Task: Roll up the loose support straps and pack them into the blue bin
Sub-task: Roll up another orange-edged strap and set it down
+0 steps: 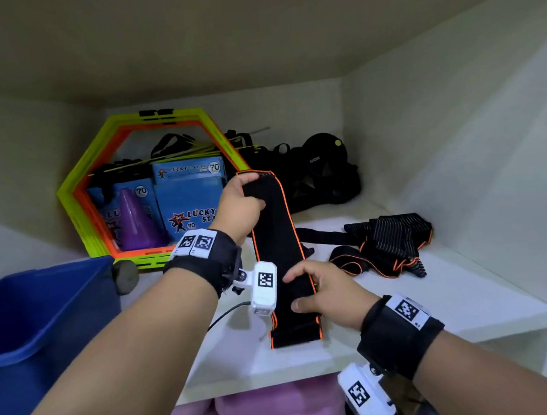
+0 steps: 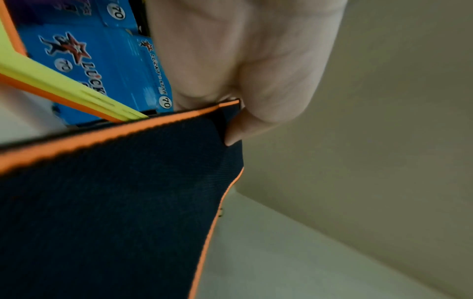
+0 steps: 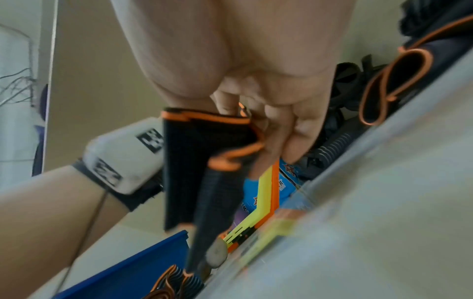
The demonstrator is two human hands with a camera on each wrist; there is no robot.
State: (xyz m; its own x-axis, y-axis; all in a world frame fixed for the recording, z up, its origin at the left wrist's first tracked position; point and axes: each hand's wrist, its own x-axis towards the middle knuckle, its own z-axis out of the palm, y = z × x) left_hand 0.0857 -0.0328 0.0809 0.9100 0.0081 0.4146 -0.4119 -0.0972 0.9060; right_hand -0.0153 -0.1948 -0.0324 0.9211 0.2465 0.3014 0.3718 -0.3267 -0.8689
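A black support strap with orange edging (image 1: 278,239) is held stretched above the white shelf (image 1: 436,296). My left hand (image 1: 243,198) grips its far end, the thumb (image 2: 238,129) pinching the strap corner (image 2: 225,113). My right hand (image 1: 318,289) pinches the strap lower down, and its short tail hangs below the fingers (image 3: 276,121). A second loose strap (image 1: 386,247), black with orange trim, lies crumpled on the shelf to the right. The blue bin (image 1: 39,327) stands at the left, with a rolled strap (image 3: 174,283) inside it.
Yellow and orange hexagonal frames (image 1: 84,189) lean at the back left around blue boxes (image 1: 189,197) and a purple cone (image 1: 135,218). Black gear (image 1: 322,174) is piled at the back. Pink fabric (image 1: 265,411) lies under the shelf. Cabinet walls close in on both sides.
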